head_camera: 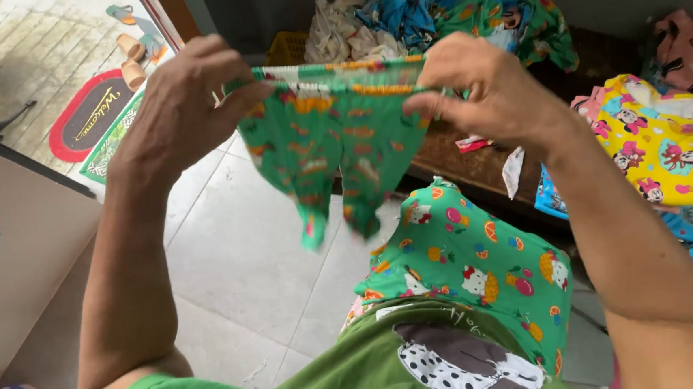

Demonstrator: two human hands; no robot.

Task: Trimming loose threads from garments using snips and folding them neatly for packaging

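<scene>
Green shorts [335,142] held up by the waistband, legs hanging. Left hand [185,100] and right hand [485,87] each in a pinching grip on the band. Green cloth [473,267] below on the lap.

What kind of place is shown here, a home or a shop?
Probably a home where children's clothes are sorted. Both hands, left hand and right hand, hold up green printed trousers; printed garments lie around, and a doormat marks an open doorway.

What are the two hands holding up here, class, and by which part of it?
Small green printed trousers, held by the striped waistband: left hand grips one end, right hand the other, legs hanging down.
</scene>
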